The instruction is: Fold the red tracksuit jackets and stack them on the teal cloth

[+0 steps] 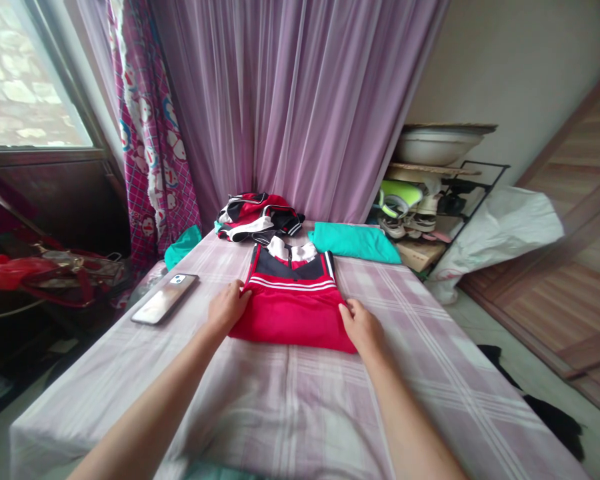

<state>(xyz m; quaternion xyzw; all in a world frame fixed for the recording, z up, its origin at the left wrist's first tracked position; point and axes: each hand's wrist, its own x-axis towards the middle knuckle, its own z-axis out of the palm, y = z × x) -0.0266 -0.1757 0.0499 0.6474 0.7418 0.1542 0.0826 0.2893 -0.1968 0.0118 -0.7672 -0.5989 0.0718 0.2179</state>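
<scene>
A folded red jacket [290, 313] lies flat in the middle of the checked cloth, its black upper part, white stripes and white collar facing away from me. My left hand [229, 305] grips its left edge, thumb on top and the other fingers partly hidden. On the opposite side, my right hand [363, 325] pinches the right edge between thumb and fingers. Behind the collar sits a crumpled heap of red, black and white clothing [257, 217]. A folded teal garment [355, 241] lies to the right of that heap.
A phone [165, 300] rests left of my left hand. Teal cloth [183, 245] hangs at the table's left edge. Purple curtains [300, 113] close off the back. To the right stand a shoe rack [460, 175] with a basin [437, 145] on top, and a white sack [500, 233].
</scene>
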